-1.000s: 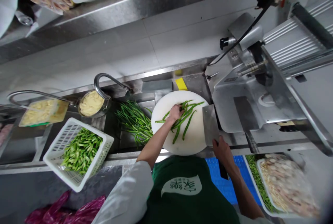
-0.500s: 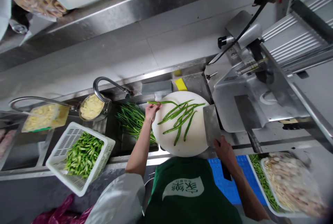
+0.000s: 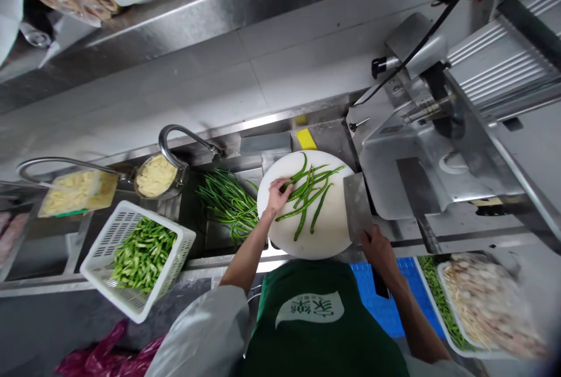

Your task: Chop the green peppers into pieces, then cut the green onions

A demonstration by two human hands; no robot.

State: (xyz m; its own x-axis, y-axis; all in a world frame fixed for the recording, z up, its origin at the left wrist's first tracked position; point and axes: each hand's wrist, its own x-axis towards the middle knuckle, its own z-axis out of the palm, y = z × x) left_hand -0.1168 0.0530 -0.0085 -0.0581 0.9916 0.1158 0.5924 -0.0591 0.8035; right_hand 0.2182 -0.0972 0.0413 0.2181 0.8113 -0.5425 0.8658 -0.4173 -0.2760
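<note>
Several long green chili peppers [image 3: 323, 200] lie loosely across a round white cutting board [image 3: 328, 241]. Over the board's left part, my left hand [image 3: 279, 194] has its fingers closed around the ends of peppers, and the fingertips are partly hidden. My right hand [image 3: 377, 253] grips the handle of a cleaver [image 3: 357, 204] at the board's right edge. The cleaver's wide blade lies flat, overlapping the board's rim, apart from the peppers.
Left of the board, a sink holds long green stalks [image 3: 228, 201]. A white basket [image 3: 177, 266] contains cut green pieces. A metal slicing machine [image 3: 390, 175] stands right, with another cleaver [image 3: 418, 185] on it. A yellow block [image 3: 306, 139] sits behind the board.
My left hand has moved right from the board's left edge onto it, bringing a pepper to the others. My right hand and the cleaver stay at the right edge.
</note>
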